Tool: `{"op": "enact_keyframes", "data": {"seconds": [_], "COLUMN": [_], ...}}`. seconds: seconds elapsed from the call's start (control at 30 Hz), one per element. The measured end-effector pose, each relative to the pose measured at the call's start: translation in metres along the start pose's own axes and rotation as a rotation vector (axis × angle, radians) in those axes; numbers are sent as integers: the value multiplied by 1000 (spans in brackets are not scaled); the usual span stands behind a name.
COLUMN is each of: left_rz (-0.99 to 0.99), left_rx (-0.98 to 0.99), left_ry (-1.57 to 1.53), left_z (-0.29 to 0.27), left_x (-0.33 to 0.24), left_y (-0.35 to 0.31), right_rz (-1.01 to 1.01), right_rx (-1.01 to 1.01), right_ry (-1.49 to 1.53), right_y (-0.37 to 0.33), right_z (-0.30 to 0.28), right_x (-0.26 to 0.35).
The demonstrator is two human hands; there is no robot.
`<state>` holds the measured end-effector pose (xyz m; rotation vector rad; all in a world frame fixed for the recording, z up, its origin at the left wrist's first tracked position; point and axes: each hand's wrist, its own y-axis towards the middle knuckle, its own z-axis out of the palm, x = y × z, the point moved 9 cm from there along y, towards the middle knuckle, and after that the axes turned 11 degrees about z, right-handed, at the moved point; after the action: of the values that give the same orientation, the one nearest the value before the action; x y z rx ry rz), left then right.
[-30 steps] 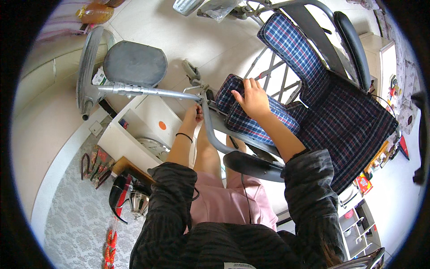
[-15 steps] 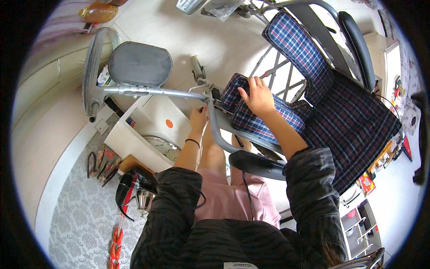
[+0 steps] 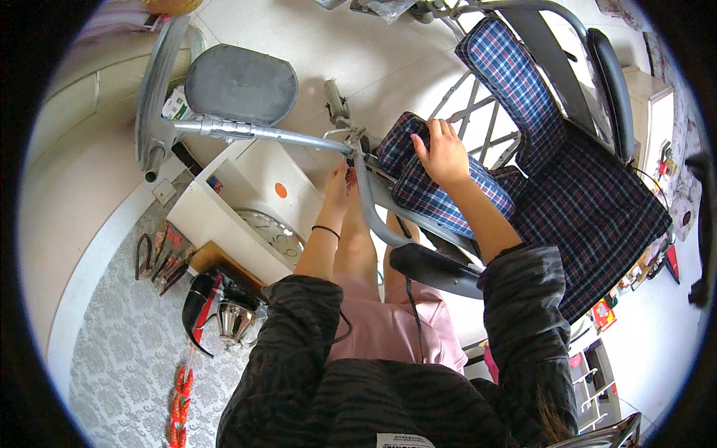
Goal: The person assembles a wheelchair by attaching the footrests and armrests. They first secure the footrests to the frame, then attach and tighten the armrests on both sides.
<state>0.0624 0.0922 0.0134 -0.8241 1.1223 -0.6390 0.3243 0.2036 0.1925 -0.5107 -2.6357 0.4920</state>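
A wheelchair with a dark plaid seat [image 3: 590,216] and a black armrest [image 3: 437,270] stands before me. My right hand [image 3: 445,155] lies on its blue plaid side cushion [image 3: 437,196], thumb spread and fingers stretched over the fabric; it grips nothing. From the front of the frame a silver leg-rest bar [image 3: 261,134] reaches left, with a grey oval calf pad [image 3: 241,84] and a grey footplate [image 3: 153,97]. Beside the grey frame tube [image 3: 367,198], close to the bar's joint, my left hand [image 3: 340,187] has its fingers closed. What they hold is hidden.
Under the leg rest stands a white cabinet [image 3: 224,194] with a round clock [image 3: 270,233] in it. A metal kettle [image 3: 233,321] with a black handle sits at lower left. The beige sofa-like side [image 3: 82,172] borders the left. A second armrest [image 3: 611,93] rises at the far right.
The view has shifted, so the wheelchair's leg rest sits higher in the picture. My right hand stays on the cushion, and my left hand stays by the joint with its fingers turned slightly.
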Motion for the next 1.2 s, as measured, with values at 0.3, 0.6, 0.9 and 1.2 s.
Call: {"op": "enact_keyframes", "data": {"seconds": [0.3, 0.6, 0.9, 1.2], "left_rz": [-295, -29, -188, 216], "left_rx": [-186, -134, -211, -16], "left_ry": [-578, 264, 255, 1244], "left_z": [-6, 2, -15, -6], "left_x": [30, -7, 13, -23], "left_y": [-2, 18, 29, 41], "right_rz": [-14, -11, -1, -118], "right_rx": [-15, -21, -101, -256], "right_ry": [11, 16, 102, 23], "right_y": [-2, -1, -3, -13], "right_z": [-2, -3, -5, -26], "right_x": [1, 1, -6, 38]}}
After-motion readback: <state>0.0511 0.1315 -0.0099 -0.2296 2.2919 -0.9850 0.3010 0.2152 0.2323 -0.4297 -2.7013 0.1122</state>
